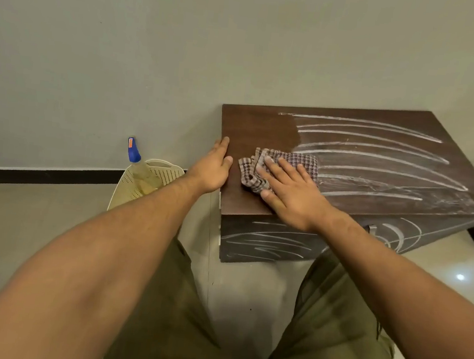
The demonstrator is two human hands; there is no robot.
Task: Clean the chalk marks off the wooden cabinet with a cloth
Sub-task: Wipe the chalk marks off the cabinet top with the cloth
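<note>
Left of the wooden cabinet [253, 128], on the floor by the wall, a spray bottle [134, 151] with a blue nozzle stands in a cream perforated basket [173, 165]. The left hand [212, 168] rests on the cabinet's left edge. Its fingers are fairly straight along that edge, its thumb lies on the top, and it holds nothing.

Just right of it, on the front left part of the cabinet top, lies the checked cloth [299, 161], bunched up. The right hand [290, 190] lies flat on the cloth with its fingers spread and straight, pressing it onto the wood without gripping it.

The left part of the cabinet top around the cloth is bare dark wood. From the cloth's right side onward, long white chalk marks [378, 157] sweep across the rest of the top. More chalk strokes [267, 241] cover the cabinet's front face, below the right hand.
</note>
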